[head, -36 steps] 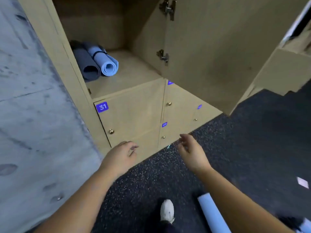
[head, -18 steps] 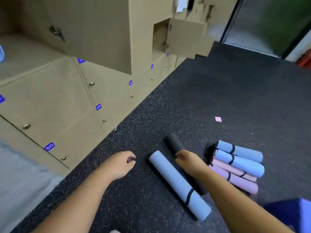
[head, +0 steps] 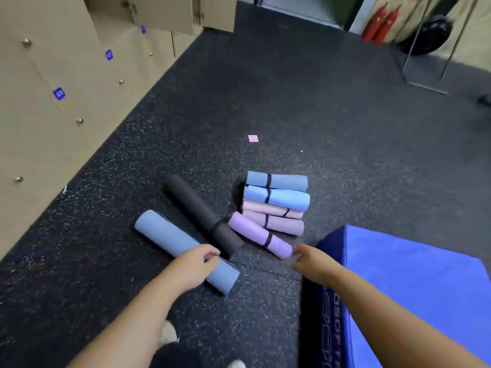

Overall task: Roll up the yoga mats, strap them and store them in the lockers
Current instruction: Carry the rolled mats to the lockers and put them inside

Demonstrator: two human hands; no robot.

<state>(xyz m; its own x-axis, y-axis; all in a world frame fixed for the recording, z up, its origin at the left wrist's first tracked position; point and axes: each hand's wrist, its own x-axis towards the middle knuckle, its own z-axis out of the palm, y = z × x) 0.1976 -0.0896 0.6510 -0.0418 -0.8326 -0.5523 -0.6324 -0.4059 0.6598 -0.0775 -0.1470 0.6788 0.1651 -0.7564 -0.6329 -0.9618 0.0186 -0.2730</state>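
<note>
Both hands are reaching down toward the rolled mats lying on the speckled black floor (head: 305,107), and this looks like the fetching stage of the storing step. The left hand (head: 195,262) is hovering right over the near end of the grey-blue mat (head: 183,249), fingers loosely curled, and whether it is touching the roll yet is hard to tell; it is not gripping anything. The right hand (head: 305,260) is closing in on the near end of the purple mat (head: 259,236), fingers bent and carrying nothing, blurred enough that contact cannot be judged. Between those two rolls the black mat (head: 202,216) is lying at an angle, strapped, and just beyond is a stack of four strapped mats (head: 276,201). The lockers (head: 53,107) are running along the floor's left edge, and a blue foam block (head: 414,293) is sitting at the near right. Next, I'd say, each hand needs to wrap round its roll near the middle, so it is not tipping, lift, and turn back toward the lockers.
</note>
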